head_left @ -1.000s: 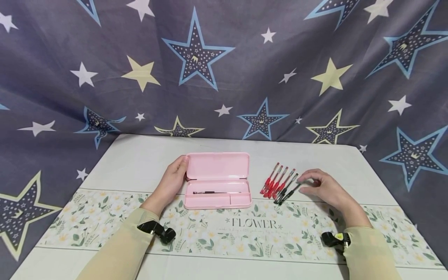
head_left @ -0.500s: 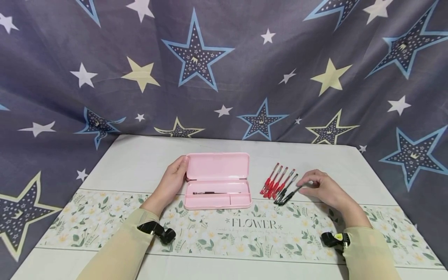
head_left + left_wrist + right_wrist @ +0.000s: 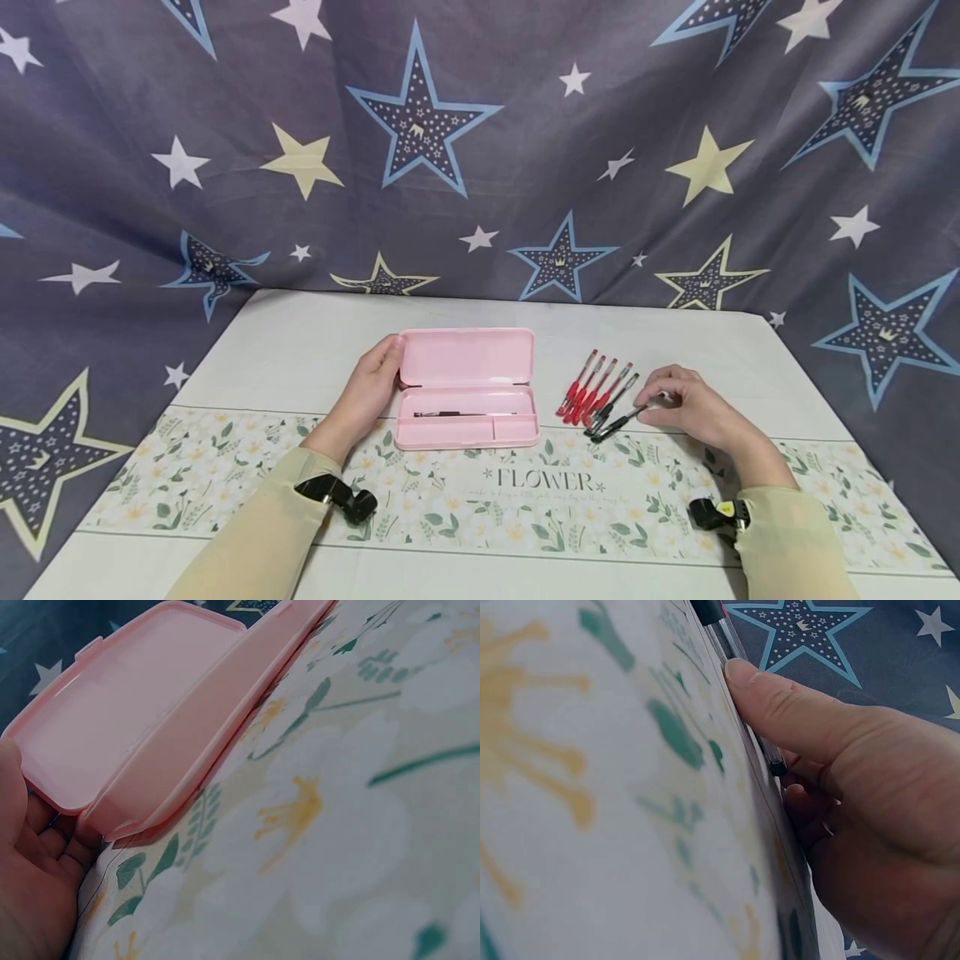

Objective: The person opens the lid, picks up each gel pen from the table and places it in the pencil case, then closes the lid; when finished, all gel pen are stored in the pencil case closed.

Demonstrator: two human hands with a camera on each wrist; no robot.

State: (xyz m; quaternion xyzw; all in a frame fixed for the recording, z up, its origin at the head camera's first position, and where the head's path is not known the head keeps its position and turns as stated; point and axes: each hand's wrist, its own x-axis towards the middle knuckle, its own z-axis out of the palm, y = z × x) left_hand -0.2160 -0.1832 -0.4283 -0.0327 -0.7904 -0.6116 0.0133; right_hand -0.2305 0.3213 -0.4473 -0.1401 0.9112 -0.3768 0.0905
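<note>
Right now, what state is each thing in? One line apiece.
Pink pencil case: open, lid swung back.
Black pen inside it: lying flat.
Red pens: outside the case, side by side.
Black pen next to them: lying unheld.
Outermost black pen: pinched by the right hand.
Left hand: holds the case's left end.

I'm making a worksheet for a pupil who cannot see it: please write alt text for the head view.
A person's right hand pinches a black pen beside a second black pen and several red pens, while the left hand holds an open pink case with a dark pen inside. Behind the table hangs a starry cloth.
</note>
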